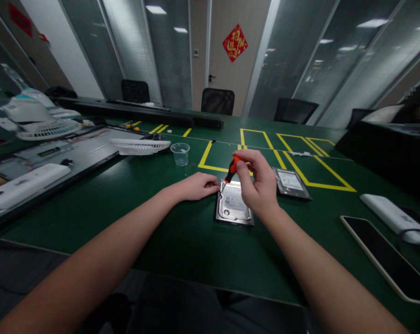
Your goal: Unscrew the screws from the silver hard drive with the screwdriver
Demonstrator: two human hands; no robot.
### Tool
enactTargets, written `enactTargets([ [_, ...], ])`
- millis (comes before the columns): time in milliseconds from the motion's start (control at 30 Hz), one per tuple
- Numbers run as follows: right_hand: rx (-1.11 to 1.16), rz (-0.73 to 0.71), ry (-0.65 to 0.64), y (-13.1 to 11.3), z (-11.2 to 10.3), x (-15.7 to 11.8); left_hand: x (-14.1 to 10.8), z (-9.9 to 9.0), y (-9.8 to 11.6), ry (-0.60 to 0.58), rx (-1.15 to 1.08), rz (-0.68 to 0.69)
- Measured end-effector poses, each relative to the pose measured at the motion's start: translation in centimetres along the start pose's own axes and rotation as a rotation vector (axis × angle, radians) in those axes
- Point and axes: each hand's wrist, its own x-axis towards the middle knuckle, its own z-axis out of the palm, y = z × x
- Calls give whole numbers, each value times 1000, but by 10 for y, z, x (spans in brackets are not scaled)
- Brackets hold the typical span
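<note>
In front of me a silver hard drive [235, 204] lies flat on the green table, its label side up. My right hand [259, 185] grips an orange and black screwdriver [232, 170] from above. The shaft slants down to the drive's upper left edge; its exact tip is hard to make out. At that same edge, my left hand [200, 186] rests with curled fingers against the drive, steadying it. A second hard drive [290, 183] lies just right of my right hand.
A clear plastic cup [181, 155] stands beyond my left hand. White fan parts [140, 146], a metal panel [92, 150] and a power strip [29, 185] occupy the left. Rightward lie a phone [384, 260] and another white strip [394, 218]. A person sits far right.
</note>
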Motion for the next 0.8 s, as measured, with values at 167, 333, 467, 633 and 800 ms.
enactTargets([
  [167,5,13,24,0,0,0,0,-1,1,-4,-4,0],
  [333,-3,28,46,3,2,-1,0,0,0,2,3,0],
  [467,-15,28,68,5,3,-1,0,1,0,2,8,6],
  [633,-24,15,54,5,3,-1,0,-1,1,-2,8,7],
  [800,-39,-10,17,3,2,-3,0,-1,1,-2,-5,-6],
])
